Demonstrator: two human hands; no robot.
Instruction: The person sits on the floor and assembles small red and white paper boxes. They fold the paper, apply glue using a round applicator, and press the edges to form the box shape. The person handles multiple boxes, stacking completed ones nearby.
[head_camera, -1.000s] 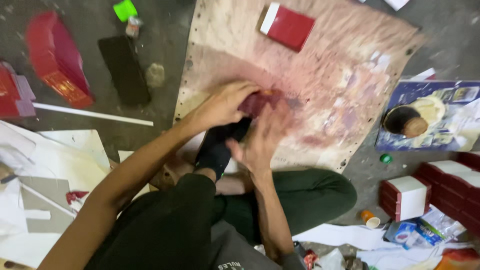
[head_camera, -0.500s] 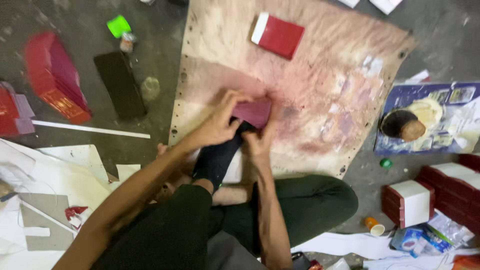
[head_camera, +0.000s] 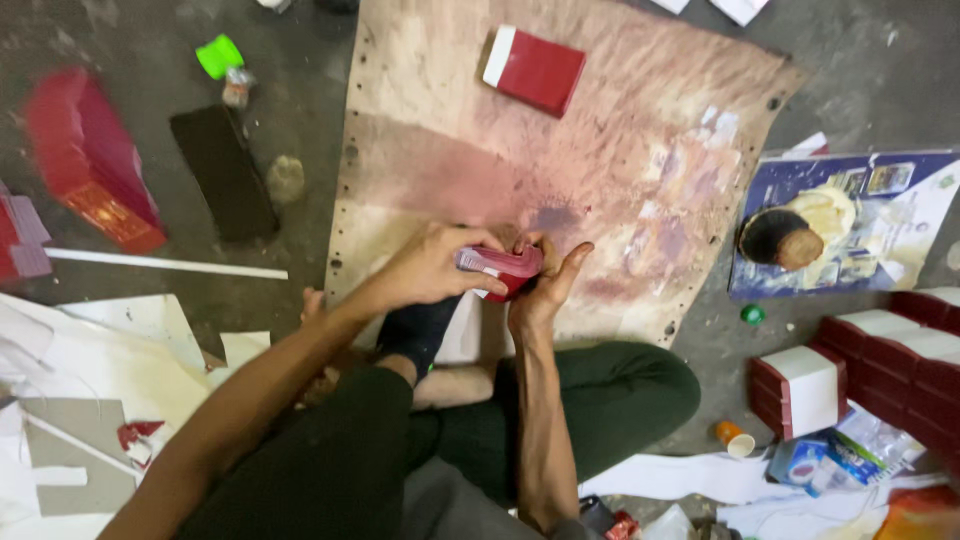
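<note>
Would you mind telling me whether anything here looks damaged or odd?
The brown board is heavily stained red and purple, its right edge ragged. Both hands, left hand and right hand, hold a small red box over it.

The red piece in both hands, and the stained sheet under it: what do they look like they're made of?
The red piece, held by left hand and right hand, looks like thin card or covered board, matte red with a white edge. The stained sheet looks like worn board or plywood: stiff, tan, blotched red, small holes along its edges.

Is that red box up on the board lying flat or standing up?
Lying flat: the red box shows its broad red face upward on the stained board.
</note>
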